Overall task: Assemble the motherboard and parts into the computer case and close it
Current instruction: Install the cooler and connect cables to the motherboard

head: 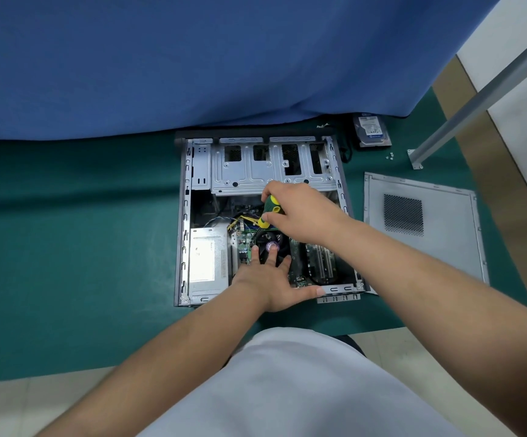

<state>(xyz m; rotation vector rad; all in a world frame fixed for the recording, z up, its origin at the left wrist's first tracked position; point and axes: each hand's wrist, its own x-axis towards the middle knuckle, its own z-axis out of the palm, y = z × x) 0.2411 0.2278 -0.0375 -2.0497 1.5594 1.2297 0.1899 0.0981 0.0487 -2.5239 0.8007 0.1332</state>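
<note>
An open computer case [186, 216] lies flat on the green mat. Inside it sit the green motherboard [300, 257], a black CPU fan [270, 241] and a silver power supply [207, 263]. My right hand [303, 212] grips a green and yellow screwdriver [270, 211], whose tip points down at the upper left edge of the fan. My left hand [274, 282] rests on the fan with fingers spread straight and the thumb stretched toward the case's near rim. The detached grey side panel [445, 216] lies to the right of the case.
A hard drive [371, 130] lies beyond the case's far right corner, with a few small screws [390, 156] near it. A metal table leg [464, 111] slants down at the right. Blue cloth [192, 58] hangs behind the case. Yellow and black cables [243, 220] bunch near the fan.
</note>
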